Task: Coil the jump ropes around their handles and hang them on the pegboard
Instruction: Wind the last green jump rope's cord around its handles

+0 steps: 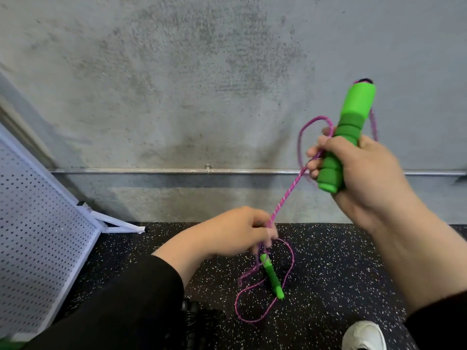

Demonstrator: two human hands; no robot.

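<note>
Standing before a grey concrete wall point(202, 72), a person works a jump rope with both bare hands. Their right hand point(358, 173) is raised, fingers curled tightly around a bright green foam handle point(346, 137) held nearly upright, tilted slightly to the right. A pink and purple rope point(285, 195) loops beside that handle and runs down to the left hand point(235, 233), which pinches it between thumb and curled fingertips. Below the left hand, the rope trails onto the black speckled floor point(341, 261) in loose loops around the second green handle point(272, 279), which lies on the floor. A white pegboard point(38, 236) leans at the left edge, its frame resting near the wall's base. A metal pipe point(177, 171) runs low along the wall. A white shoe point(364, 335) shows at the bottom right. Both arms wear black sleeves point(121, 306).
</note>
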